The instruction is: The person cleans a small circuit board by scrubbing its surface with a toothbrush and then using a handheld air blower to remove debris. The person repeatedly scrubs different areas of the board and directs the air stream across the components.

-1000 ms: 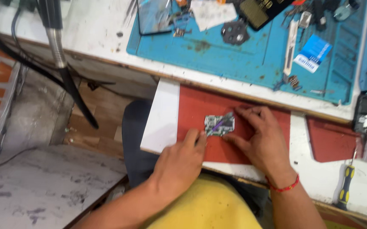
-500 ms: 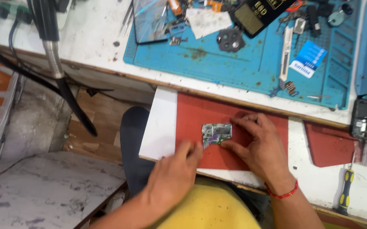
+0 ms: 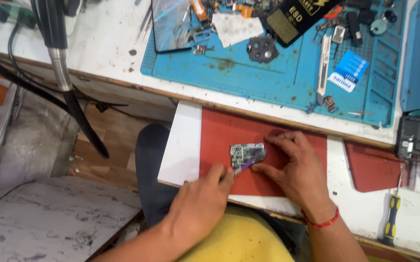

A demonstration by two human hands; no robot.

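Since the earlier frames we are seeing the bench slide up and right in view as the head tips, while the board (image 3: 246,154) is staying put on the red mat (image 3: 219,133) and our left hand (image 3: 201,204) has crept a little closer to it. The board is lying flat near the middle of the mat, its long axis running roughly left to right, tilted slightly up toward the right. Our right hand (image 3: 301,167) is resting just to its right, fingers (image 3: 278,141) loosely spread with their tips touching the board's right end, thumb along the lower right corner, so we are bracing it rather than lifting it. Our left hand is coming in from below and slightly left, fingers curled together; something small and purple (image 3: 244,166) is showing at the board's lower edge by those fingertips, but we cannot tell whether we are pinching it or only touching it. So the board is lying up and to the right of the left fingertips and straight left of the right ones, both hands about equally near. Behind, on the blue mat (image 3: 268,82), we are seeing loose parts, and a screwdriver (image 3: 390,221) is lying well apart at the right.
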